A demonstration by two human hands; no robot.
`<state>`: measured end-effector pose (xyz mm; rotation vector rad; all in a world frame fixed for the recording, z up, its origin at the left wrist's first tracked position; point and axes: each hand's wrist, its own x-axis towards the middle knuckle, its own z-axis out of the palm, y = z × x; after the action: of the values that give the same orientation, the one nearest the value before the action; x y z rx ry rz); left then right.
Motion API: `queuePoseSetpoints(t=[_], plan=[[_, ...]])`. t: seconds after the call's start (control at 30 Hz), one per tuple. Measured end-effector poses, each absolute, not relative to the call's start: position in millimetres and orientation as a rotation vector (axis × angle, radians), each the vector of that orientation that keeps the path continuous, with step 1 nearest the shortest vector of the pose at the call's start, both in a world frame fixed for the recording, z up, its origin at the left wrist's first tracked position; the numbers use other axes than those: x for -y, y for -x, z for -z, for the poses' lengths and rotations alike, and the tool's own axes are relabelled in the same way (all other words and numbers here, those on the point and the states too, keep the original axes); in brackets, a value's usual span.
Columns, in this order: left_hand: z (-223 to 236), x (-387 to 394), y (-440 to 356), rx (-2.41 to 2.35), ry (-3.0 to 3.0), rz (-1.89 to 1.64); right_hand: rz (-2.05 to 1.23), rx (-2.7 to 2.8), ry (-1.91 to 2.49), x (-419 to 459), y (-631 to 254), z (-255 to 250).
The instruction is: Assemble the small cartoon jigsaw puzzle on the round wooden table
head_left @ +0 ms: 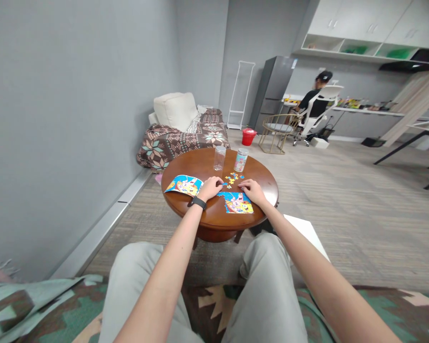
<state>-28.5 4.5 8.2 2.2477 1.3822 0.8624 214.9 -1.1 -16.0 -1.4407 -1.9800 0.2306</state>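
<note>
A partly joined jigsaw puzzle (239,204) with a blue, yellow and pink cartoon picture lies on the round wooden table (186,162). My left hand (210,187), with a black band at the wrist, is at its upper left, fingers curled together; a blue puzzle piece (225,184) shows at the fingertips. Above the puzzle's right side is my right hand (253,190), fingers drawn together; what they hold, if anything, is too small to make out. Several loose puzzle pieces (231,179) lie between and beyond my hands. A curved picture sheet (184,185) lies left of my left hand.
A clear jar (219,158) and a printed can (240,160) stand toward the table's far side. Beyond are a covered sofa (186,138), a red bin (249,137), a gold-framed chair (279,128) and a person (312,100) seated in a white office chair.
</note>
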Motion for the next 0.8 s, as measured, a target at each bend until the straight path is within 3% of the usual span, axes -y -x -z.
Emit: queuePoseSetpoints(t=[0.8], plan=[[-10.8,-2.6,28.8,-1.352,-2.22,-0.95,-0.473,1.721,1.433,-1.9,-215.9,17.0]])
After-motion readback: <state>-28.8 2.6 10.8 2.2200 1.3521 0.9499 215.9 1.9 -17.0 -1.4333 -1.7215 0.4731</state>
